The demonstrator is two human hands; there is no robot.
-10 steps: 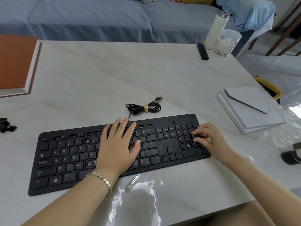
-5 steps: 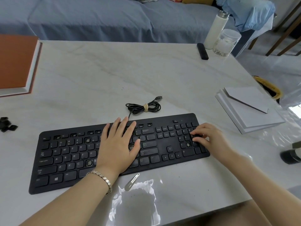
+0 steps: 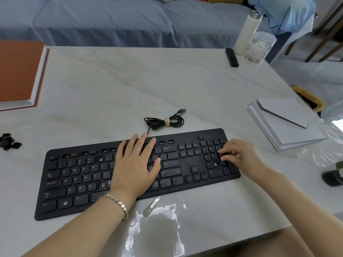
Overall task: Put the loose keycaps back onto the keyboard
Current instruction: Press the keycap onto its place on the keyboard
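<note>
A black keyboard (image 3: 194, 160) lies across the near part of the marble table, with several bare key sockets, such as one (image 3: 101, 160) in the number row and one (image 3: 215, 164) in the numpad. My left hand (image 3: 136, 167) rests flat on the middle keys, fingers straight. My right hand (image 3: 241, 156) is at the numpad's right side, its curled thumb and forefinger pinching a black keycap (image 3: 224, 155) down against the pad. A small pile of loose black keycaps (image 3: 9, 142) sits at the table's far left edge.
The keyboard's bundled cable (image 3: 165, 121) lies just behind it. A metal hair clip (image 3: 151, 206) is in front. Stacked white boards (image 3: 285, 123) are at the right, an orange-covered book (image 3: 18, 71) at back left, a bottle (image 3: 246, 32), a jar (image 3: 259, 47) and a black stick (image 3: 232, 57) at back right.
My right hand's fingers have shifted slightly on the numpad. My left hand and the keyboard stay where they were.
</note>
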